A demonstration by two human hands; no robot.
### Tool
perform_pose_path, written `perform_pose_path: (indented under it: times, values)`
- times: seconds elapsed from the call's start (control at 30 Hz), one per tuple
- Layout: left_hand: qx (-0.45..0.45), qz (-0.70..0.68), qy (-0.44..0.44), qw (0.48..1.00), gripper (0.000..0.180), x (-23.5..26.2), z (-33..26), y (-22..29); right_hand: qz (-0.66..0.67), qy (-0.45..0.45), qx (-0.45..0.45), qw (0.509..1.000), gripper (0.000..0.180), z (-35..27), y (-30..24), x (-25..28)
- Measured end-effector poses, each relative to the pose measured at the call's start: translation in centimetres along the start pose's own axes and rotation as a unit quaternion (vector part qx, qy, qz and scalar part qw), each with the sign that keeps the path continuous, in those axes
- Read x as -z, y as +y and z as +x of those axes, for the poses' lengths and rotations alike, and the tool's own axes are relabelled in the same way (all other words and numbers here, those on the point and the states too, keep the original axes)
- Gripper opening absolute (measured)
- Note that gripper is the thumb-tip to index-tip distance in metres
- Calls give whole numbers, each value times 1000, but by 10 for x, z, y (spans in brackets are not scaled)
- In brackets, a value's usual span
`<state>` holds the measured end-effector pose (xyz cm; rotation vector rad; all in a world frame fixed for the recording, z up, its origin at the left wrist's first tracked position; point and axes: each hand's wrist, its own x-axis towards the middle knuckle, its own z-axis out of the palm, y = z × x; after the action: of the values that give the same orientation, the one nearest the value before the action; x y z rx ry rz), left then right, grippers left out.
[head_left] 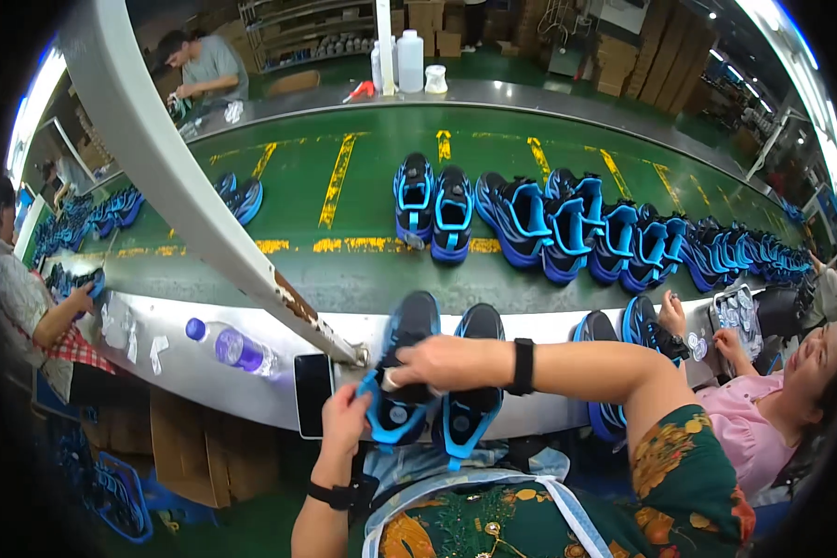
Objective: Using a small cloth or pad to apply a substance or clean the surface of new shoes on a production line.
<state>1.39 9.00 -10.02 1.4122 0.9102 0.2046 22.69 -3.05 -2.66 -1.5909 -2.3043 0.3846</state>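
A green conveyor belt [363, 270] curved across the view, bearing a row of blue-and-black shoes [586, 228]. On its pale near ledge [205, 367] a pair of the same shoes [437, 372] stood side by side, long axes running away from the person, heels nearest. The right hand [432, 361] reached across the left shoe [400, 367], fingers curled shut on something small and pale at its opening. The left hand [344, 418] gripped that shoe's heel from below, and was nearer
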Motion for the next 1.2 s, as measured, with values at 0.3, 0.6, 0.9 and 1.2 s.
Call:
perform_pose_path:
  times: [0.3,0.6,0.9,1.2]
  values:
    - [78,-50,-177,980,31,-19,-27,59,133,22,-45,990,50,-13,-3,13]
    - [37,-142,-149,978,24,-38,-22,29,-91,68,-142,983,14,-15,-16,-20]
    - [-298,448,-187,821,24,-58,-84,31,178,-18,-280,943,43,-115,-46,28]
    - [-378,253,-177,873,28,-71,-39,63,-18,235,-343,909,39,-139,-73,-42]
